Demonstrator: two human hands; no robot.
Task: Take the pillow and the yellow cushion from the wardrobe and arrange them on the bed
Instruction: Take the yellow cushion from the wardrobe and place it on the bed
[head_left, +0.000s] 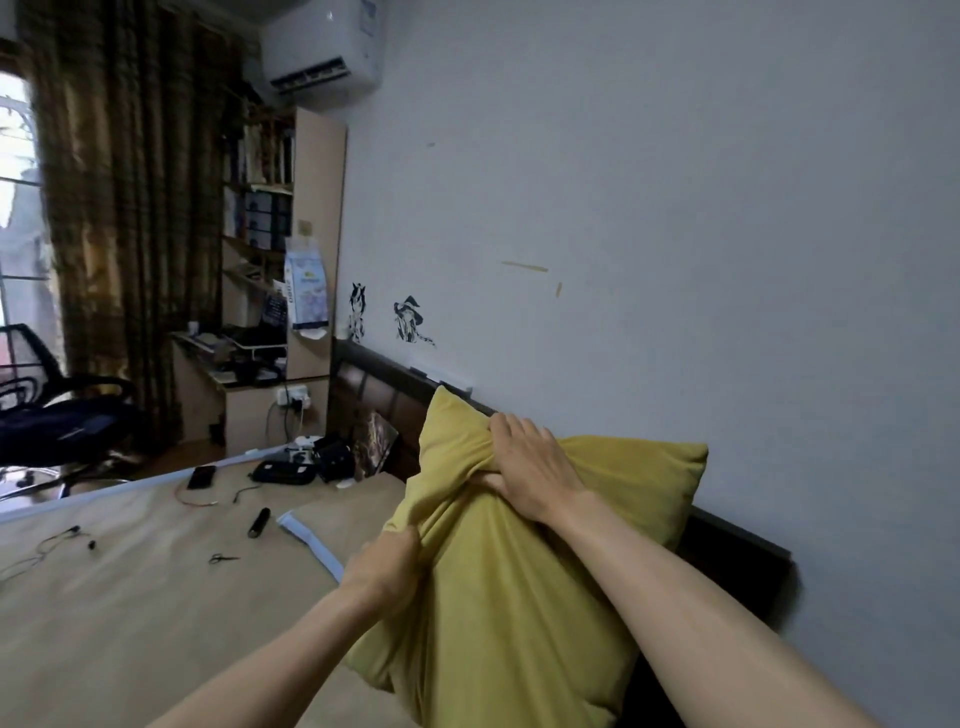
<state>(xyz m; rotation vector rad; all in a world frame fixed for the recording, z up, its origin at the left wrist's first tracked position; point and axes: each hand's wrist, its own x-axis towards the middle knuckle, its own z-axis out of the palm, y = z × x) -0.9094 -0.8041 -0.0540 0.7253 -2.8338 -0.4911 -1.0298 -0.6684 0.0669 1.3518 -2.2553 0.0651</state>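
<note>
Both hands clamped on the yellow cushion (524, 571), held upright over the bed (130, 597) beside the dark headboard (384, 395). Right hand (530, 467) gripping a bunched fold near the cushion's upper edge, fingers (506, 431) curled over the top and digging into the fabric. Left hand (387, 566) pinching the cushion's left edge lower down, fingers buried in the fold and mostly hidden behind the cloth. Cushion's far corner poking up just beyond the right fingers, in front of the headboard; its lower end hanging below both wrists. Left of the left fingers, just beside them, a pillow (332, 514) with a blue edge lying flat on the bed. Farther left of the fingers, well apart: small scissors (223, 558), a black cylindrical object (258, 522), a phone (201, 476), loose cables. No wardrobe in view.
</note>
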